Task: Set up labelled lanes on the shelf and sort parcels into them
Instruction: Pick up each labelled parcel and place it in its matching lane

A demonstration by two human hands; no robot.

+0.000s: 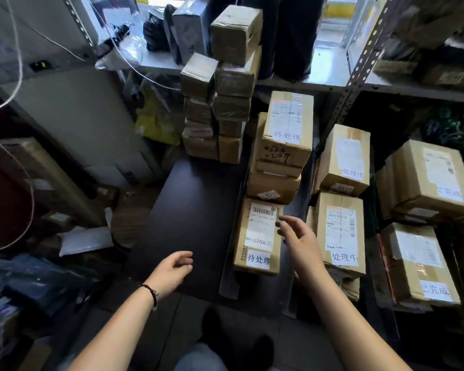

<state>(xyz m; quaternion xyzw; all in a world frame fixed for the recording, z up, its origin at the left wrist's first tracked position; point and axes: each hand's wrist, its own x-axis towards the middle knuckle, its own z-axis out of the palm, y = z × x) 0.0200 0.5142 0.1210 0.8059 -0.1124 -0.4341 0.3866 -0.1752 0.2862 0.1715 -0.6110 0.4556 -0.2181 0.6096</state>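
Dark shelf point(193, 204), sorting seems underway: the right hand point(298, 242), loose and empty, hovers by the five-o'clock parcel point(257, 236); the left hand point(172, 269) is idle, empty. Next, probably grasp it.

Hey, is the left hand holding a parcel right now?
No, the left hand holds nothing; its fingers are loosely curled and empty.
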